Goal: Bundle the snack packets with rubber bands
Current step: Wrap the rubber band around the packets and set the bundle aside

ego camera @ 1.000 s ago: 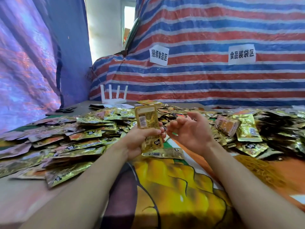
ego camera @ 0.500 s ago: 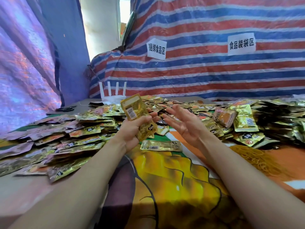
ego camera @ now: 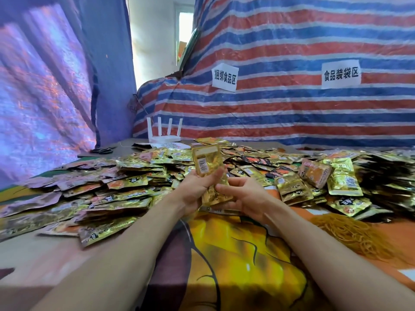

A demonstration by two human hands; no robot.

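The left hand [ego camera: 195,188] grips a small stack [ego camera: 210,163] of gold snack packets, held upright above the worktop [ego camera: 27,250]. Its fingers wrap the stack's middle from the left side. The right hand [ego camera: 246,196] sits just beside the left, almost touching it. Its thumb lies on the stack's lower front and its fingers curl under the bottom edge, so both hands are clamped on the same stack. Whether a band is stretched over any fingers cannot be told.

Loose packets [ego camera: 101,194] lie heaped in overlapping layers to the left of the hands, and more spread behind them and out to the right. A tangled pile of yellow rubber bands [ego camera: 354,234] lies on the worktop to the right of the right forearm, well apart from the hands. Under both forearms is a bright cloth [ego camera: 235,254] printed in yellow and orange.

Beyond the hands, past the packets, a white router [ego camera: 164,134] with four aerials stands at the far edge. Scissors [ego camera: 102,150] lie to its left. A red, white and blue striped tarp [ego camera: 292,113] hangs behind, with two white paper signs [ego camera: 224,77] stuck on it.
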